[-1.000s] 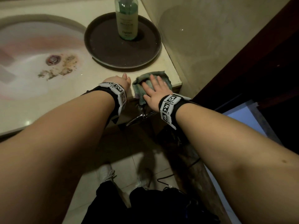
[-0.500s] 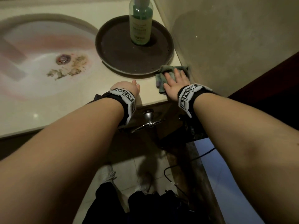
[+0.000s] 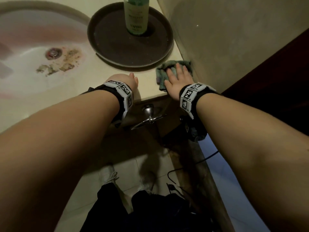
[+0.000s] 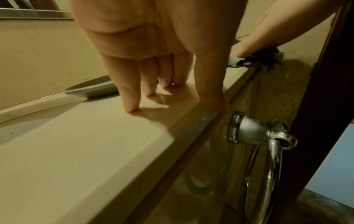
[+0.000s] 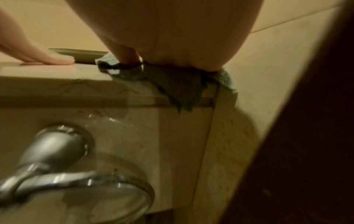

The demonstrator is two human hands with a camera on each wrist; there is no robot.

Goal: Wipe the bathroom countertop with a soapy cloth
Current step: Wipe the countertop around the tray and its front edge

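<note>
Item 1: pale oval sink basin (image 3: 25,52) with brown grime beside its metal drain (image 3: 53,53), far left.

Item 2: cream stone countertop (image 3: 93,76), glossy near its front edge.

Item 3: my left hand (image 3: 122,81), fingers (image 4: 130,97) straight and spread, tips resting on the countertop's front strip, thumb at the edge; it holds nothing.

Item 4: round dark brown tray (image 3: 117,47) bearing 1 green bottle (image 3: 136,17), upright.

Item 5: chrome towel ring (image 3: 148,116), mounted below the counter edge.

Item 6: crumpled green-grey cloth (image 3: 164,69), at the counter's front right corner, touching the beige wall (image 3: 234,39); 1 flap overhangs the edge.

Item 7: my right hand (image 3: 178,79), flat, fingers extended, pressing down on the cloth.
</note>
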